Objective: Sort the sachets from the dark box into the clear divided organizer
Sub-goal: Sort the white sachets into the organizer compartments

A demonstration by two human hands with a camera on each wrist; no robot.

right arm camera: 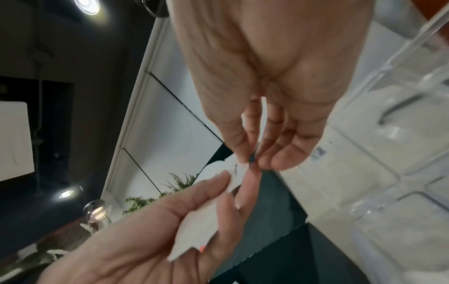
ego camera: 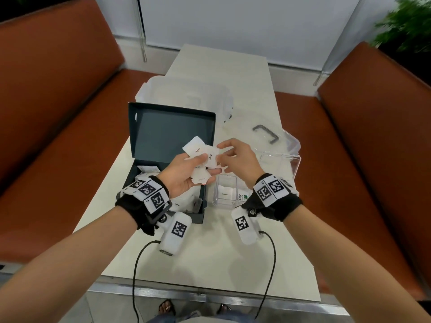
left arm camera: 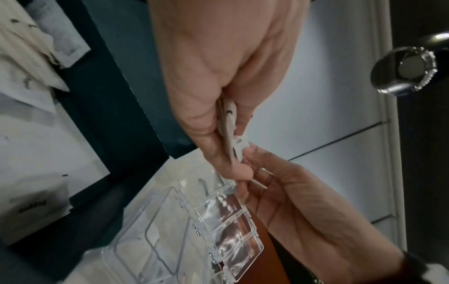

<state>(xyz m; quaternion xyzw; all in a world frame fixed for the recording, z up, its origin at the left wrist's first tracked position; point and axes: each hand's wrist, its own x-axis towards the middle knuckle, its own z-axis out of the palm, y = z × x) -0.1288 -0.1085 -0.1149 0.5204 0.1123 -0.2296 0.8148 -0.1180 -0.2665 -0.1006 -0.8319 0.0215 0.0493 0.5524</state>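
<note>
My left hand point(ego camera: 189, 171) grips a fan of several white sachets point(ego camera: 195, 148) above the open dark box point(ego camera: 202, 207), thumb across them. One sachet reads Sugar, another Pepper point(ego camera: 211, 157). My right hand point(ego camera: 224, 157) pinches the right edge of the Pepper sachet with its fingertips point(right arm camera: 250, 161). More sachets point(left arm camera: 36, 134) lie inside the box. The clear divided organizer point(ego camera: 281, 160) sits open right of the box. A Sugar sachet point(ego camera: 225, 194) lies in its near compartment, with a Stevia one point(ego camera: 241, 197) beside it. In the left wrist view the sachets point(left arm camera: 230, 130) show edge-on between my fingers.
The organizer's lid with a grey handle point(ego camera: 265, 134) lies open at the back right. Another clear container point(ego camera: 186, 94) stands behind the dark box. Orange benches point(ego camera: 58, 113) flank the narrow table point(ego camera: 210, 252). Black cables hang from both wrists over the near edge.
</note>
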